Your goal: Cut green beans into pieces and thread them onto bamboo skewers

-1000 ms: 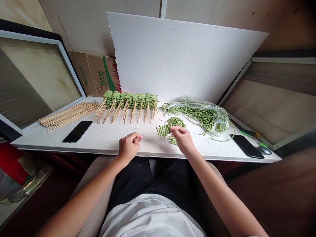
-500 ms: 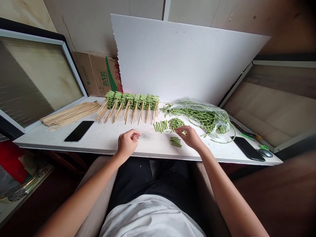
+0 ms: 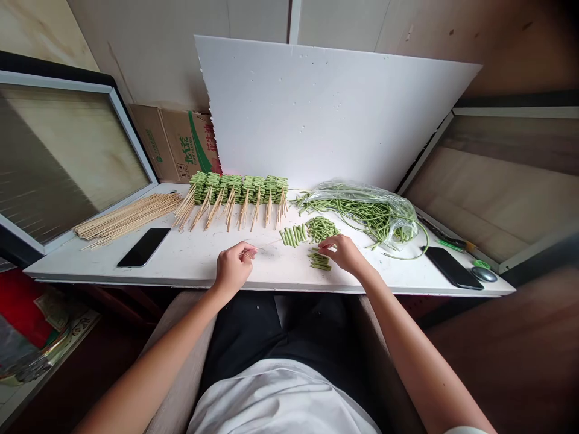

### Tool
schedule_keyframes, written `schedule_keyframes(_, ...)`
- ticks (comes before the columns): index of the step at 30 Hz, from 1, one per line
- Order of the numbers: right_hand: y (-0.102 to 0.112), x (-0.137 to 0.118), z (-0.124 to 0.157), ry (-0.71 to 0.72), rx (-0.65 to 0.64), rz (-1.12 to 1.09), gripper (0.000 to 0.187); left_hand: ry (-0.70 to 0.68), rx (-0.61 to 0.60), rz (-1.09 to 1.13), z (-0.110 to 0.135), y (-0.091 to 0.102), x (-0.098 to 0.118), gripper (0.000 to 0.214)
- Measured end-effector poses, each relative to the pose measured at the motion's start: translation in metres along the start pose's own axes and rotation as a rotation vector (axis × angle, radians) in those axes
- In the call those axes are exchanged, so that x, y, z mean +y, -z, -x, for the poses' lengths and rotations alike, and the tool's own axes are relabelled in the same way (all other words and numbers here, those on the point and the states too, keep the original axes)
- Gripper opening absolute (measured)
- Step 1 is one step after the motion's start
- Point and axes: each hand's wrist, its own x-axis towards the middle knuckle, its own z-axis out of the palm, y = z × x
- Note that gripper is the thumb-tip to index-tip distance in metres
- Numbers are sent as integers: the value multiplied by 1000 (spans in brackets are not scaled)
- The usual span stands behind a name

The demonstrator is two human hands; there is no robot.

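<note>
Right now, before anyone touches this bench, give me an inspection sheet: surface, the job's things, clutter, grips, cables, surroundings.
surface: white table top, flecked with small green bits.
job's things: skewered green bean rafts in a row; bundled bamboo skewers; cut beans in a line, a heap and a small pile; long beans in a clear plastic bag.
clutter: two phones; a small round object.
grips: left hand pinches a thin skewer; right hand is at the cut beans, hold unclear.
cables: nothing seen.
surroundings: white foam board, cardboard box, framed glass panel.
</note>
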Motion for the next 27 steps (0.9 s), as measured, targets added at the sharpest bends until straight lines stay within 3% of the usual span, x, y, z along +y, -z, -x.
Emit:
schedule_keyframes(5, 6, -10, -2, -117, 146, -369, 35, -19, 12, 5, 0, 1, 4, 18)
schedule_keyframes(8, 4, -15, -3, -259, 138, -695, 47, -39, 10, 7, 1, 1, 7, 19)
schedule_keyframes(12, -1, -24, -2, -324, 70, -1002, 47, -62, 11, -11, 3, 1, 10, 19)
schedule_keyframes(19, -2, -39, 3, -315, 22, -1040, 47, -75, 37, -30, 4, 2, 12, 20)
schedule_keyframes(27, -4, -37, 3, -339, 10, -1048, 43, -67, 31, -33, 5, 2, 10, 20)
